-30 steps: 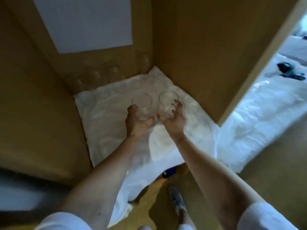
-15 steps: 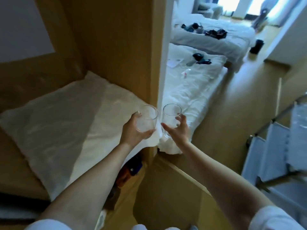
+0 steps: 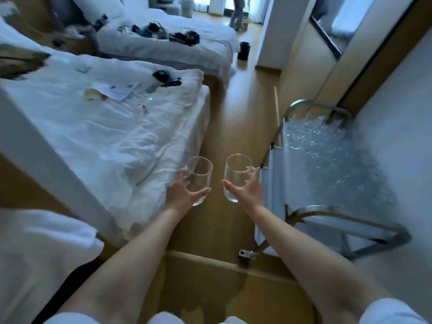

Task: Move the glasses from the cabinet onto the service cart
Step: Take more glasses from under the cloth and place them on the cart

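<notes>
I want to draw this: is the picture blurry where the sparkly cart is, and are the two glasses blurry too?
Head view: the service cart is smeared into sparkly streaks, blurry toward the right edge. Head view: the left glass in the left hand and the right glass in the right hand look sharp, mid-frame. Head view: the wide lens bends the edge of the bed.

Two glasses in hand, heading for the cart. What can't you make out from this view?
Head view, all of it:
- Glassware on the cart: motion blur, free spots unreadable.
- Cart's far right side: blurs into the wall.
- Person at the far doorway: cut off by the top edge.
- Small items on the bed: too small to name.
- Left glass, right glass: chips or smudges too fine to see.
</notes>
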A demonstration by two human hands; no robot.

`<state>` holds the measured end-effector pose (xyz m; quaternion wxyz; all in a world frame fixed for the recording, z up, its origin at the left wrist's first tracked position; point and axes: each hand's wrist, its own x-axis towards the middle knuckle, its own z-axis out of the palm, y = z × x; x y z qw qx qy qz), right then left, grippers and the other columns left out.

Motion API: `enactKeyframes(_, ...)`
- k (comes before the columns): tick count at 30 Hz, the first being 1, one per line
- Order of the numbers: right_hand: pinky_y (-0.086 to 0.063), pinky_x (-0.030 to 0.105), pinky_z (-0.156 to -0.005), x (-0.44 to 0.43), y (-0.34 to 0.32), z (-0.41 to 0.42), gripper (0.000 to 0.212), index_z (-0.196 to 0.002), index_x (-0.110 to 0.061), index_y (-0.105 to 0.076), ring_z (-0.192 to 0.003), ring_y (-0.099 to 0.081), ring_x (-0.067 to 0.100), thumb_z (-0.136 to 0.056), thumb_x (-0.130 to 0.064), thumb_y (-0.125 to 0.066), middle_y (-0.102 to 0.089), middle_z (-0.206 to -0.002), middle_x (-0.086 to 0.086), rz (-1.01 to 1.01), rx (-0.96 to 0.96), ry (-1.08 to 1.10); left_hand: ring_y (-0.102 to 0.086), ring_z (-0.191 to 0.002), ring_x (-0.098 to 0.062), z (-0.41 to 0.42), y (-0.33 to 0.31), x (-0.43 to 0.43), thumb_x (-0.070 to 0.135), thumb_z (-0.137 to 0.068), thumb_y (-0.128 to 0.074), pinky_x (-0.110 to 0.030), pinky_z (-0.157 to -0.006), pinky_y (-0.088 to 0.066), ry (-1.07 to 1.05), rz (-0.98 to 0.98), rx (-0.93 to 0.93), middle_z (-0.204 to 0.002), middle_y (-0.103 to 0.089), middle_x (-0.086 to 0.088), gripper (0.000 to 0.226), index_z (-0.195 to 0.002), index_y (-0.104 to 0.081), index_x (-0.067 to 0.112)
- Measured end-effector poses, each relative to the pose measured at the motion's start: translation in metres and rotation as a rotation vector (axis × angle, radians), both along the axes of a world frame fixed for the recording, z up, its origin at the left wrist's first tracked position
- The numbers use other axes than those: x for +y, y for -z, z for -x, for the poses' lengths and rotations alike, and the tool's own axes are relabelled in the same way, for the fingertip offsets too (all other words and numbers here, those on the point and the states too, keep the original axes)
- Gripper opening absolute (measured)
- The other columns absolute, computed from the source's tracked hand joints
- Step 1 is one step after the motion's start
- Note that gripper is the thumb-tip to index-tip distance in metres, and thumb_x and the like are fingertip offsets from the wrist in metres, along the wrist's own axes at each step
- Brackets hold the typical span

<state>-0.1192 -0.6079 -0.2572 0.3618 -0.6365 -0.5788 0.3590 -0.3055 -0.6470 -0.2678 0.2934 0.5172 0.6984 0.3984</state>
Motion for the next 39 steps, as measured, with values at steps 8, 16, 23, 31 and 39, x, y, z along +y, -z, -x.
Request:
enactKeyframes(8,-0.043,0.039,-0.104,0.110,0.040,-0.071,0.094,-0.135,-0.016,-0.029,-0.124,-0.048,0.023,-0.064,-0.049,-0.082,-0.047,-0.135,0.005,0.072,0.034,0.255,-0.058,-0.109,-0.017,-0.055,0.041,0.141,0.058,-0.052,-0.083,-0.036,-0.094,-0.050,0.167,0.076,0.013,-0.118,-0.060,0.006,0.084,-0.120,-0.046,0.025)
enactKeyframes(16,-0.040,0.020,-0.088,0.275,0.045,-0.064,0.083,-0.132,-0.012,-0.033,-0.120,-0.052,0.022,-0.070,-0.040,-0.081,-0.049,-0.133,0.007,0.064,0.078,0.525,-0.059,-0.104,-0.019,-0.059,0.031,0.359,0.048,-0.062,-0.084,-0.033,-0.091,-0.049,0.449,0.069,0.156,-0.114,-0.060,0.002,0.078,-0.122,-0.043,0.021)
enactKeyframes(23,-0.040,0.022,-0.091,0.376,0.051,-0.073,0.084,-0.130,-0.012,-0.037,-0.120,-0.051,0.019,-0.068,-0.045,-0.081,-0.051,-0.132,0.004,0.095,0.046,0.642,-0.056,-0.113,-0.020,-0.094,0.021,0.524,0.049,-0.059,-0.085,-0.037,-0.097,-0.048,0.690,0.089,0.217,-0.128,-0.055,0.000,0.094,-0.135,-0.038,0.022)
enactKeyframes(31,-0.038,0.022,-0.091,0.474,0.089,-0.133,0.087,-0.133,-0.013,-0.034,-0.125,-0.048,0.020,-0.068,-0.045,-0.082,-0.048,-0.136,0.004,0.163,0.068,0.770,-0.051,-0.098,-0.009,-0.169,0.052,0.621,0.041,-0.063,-0.085,-0.020,-0.079,-0.040,0.934,0.176,0.263,-0.119,-0.058,0.005,0.084,-0.132,-0.042,0.018)
enactKeyframes(39,-0.044,0.034,-0.102,0.531,0.105,-0.153,0.088,-0.133,-0.012,-0.034,-0.127,-0.047,0.021,-0.067,-0.045,-0.082,-0.047,-0.138,0.008,0.205,0.039,0.849,-0.053,-0.101,-0.015,-0.209,0.063,0.714,0.040,-0.064,-0.085,-0.024,-0.079,-0.041,1.104,0.219,0.388,-0.123,-0.057,-0.001,0.086,-0.133,-0.039,0.016)
